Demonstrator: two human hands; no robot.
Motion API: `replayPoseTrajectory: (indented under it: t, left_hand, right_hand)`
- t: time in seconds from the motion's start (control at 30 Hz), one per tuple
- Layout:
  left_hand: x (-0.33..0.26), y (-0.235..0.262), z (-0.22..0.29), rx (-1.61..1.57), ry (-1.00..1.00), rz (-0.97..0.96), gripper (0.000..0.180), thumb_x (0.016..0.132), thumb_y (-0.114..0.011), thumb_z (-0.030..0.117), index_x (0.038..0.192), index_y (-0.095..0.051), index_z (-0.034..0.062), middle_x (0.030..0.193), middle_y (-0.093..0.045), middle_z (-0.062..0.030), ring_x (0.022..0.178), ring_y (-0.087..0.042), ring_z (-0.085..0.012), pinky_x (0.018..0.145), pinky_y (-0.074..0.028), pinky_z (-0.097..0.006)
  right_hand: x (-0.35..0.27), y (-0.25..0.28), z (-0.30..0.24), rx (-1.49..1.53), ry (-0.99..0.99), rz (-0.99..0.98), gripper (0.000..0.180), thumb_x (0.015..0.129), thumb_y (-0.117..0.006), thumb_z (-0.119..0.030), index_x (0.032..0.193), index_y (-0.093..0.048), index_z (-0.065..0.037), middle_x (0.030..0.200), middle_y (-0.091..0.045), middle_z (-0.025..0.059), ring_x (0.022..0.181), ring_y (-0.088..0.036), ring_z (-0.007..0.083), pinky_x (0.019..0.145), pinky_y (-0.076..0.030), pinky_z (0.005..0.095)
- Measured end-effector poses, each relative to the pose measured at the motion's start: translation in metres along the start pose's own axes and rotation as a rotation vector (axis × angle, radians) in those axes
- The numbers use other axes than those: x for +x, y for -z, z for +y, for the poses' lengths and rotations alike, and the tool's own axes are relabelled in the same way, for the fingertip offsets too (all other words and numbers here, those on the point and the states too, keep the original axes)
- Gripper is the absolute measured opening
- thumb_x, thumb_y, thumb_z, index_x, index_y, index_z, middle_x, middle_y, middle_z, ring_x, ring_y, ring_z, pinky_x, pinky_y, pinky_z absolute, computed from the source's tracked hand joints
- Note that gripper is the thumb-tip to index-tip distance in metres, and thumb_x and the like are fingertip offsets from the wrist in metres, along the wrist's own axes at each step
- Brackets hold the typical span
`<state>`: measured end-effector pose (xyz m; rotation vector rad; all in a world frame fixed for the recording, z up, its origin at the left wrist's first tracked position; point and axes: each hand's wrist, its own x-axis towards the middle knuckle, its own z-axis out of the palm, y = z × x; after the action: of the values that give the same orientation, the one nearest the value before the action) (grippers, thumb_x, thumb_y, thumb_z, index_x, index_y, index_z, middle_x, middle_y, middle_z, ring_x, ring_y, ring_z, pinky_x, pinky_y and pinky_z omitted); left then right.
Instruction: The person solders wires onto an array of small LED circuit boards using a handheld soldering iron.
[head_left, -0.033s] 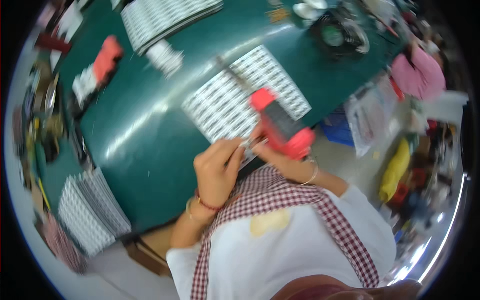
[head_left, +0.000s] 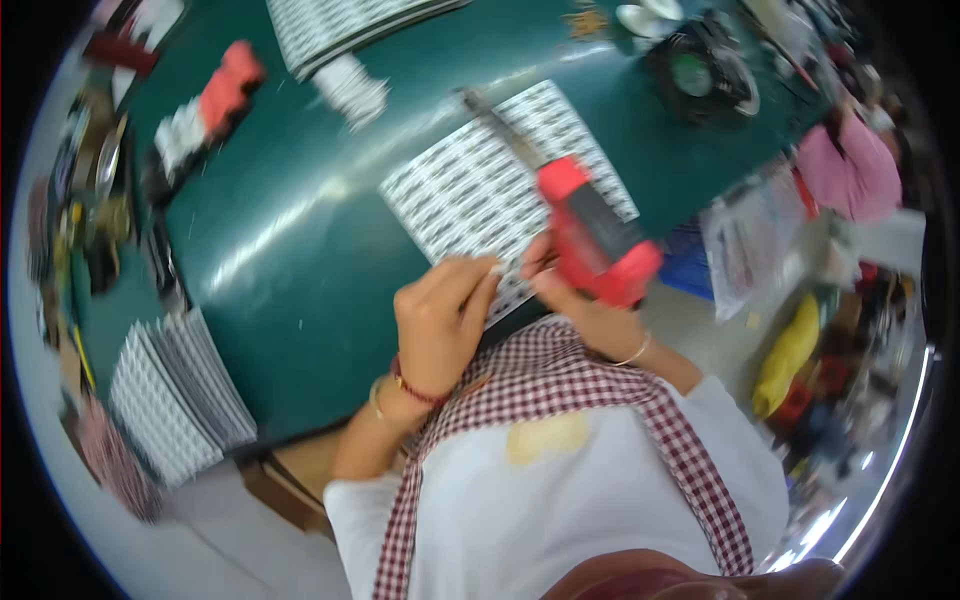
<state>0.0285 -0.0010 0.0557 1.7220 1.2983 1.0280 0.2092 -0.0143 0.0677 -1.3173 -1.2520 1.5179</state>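
Observation:
My right hand (head_left: 600, 325) is wrapped round a red and black handheld tool (head_left: 598, 235) with a long, slim metal shaft pointing up and to the left. Blur hides the tool's exact kind. Beneath it lies a white sheet (head_left: 450, 190) printed with rows of dark marks, flat on the green tabletop. My left hand (head_left: 435, 315) is pinched at the sheet's near edge, a short gap from my right fingertips. A tiny pale bit shows at the left fingertips, too small to name.
Printed stacks stand at the top (head_left: 355, 30) and lower left (head_left: 175, 395) of the green table (head_left: 290, 330). A white bundle (head_left: 350, 90), a roll of dark tape (head_left: 695, 75) and a red-and-white object (head_left: 210, 105) lie around. A person in pink (head_left: 850, 165) is at the right.
My right hand has drawn the tool slightly right, widening the gap between my fingertips. My left hand stays pinched. The whole view has shifted a little.

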Motion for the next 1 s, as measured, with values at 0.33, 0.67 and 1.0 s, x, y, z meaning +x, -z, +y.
replayPoseTrajectory:
  t: [0.33,0.67,1.0]
  left_hand:
    - [0.040,0.075,-0.102,0.556,-0.267,0.054,0.016,0.078,-0.067,-0.001,0.094,-0.067,0.0028,0.077,-0.055,-0.0089,0.067,-0.057,-0.0225,0.059,-0.047,-0.033]
    - [0.050,0.080,-0.124,0.632,-0.567,-0.047,0.034,0.072,-0.062,-0.003,0.105,-0.066,0.0038,0.077,-0.052,-0.0066,0.068,-0.054,-0.0206,0.058,-0.046,-0.032]
    - [0.052,0.079,-0.126,0.599,-0.562,-0.040,0.028,0.073,-0.062,-0.001,0.100,-0.066,0.0025,0.079,-0.054,-0.0065,0.068,-0.054,-0.0206,0.058,-0.047,-0.031]
  right_hand:
    - [0.006,0.026,-0.016,-0.043,0.060,0.149,0.056,0.093,-0.060,-0.034,0.127,-0.042,0.005,0.072,-0.059,0.0096,0.053,-0.055,0.0140,0.051,-0.047,0.0252]
    - [0.027,0.000,-0.006,0.001,-0.237,0.104,0.015,0.087,-0.068,-0.013,0.079,-0.061,-0.002,0.061,-0.056,-0.0001,0.048,-0.050,0.0070,0.045,-0.039,0.0228]
    - [0.029,0.000,0.001,-0.110,-0.264,0.076,0.016,0.081,-0.075,-0.009,0.090,-0.063,-0.002,0.069,-0.061,-0.0010,0.054,-0.054,0.0058,0.049,-0.043,0.0222]
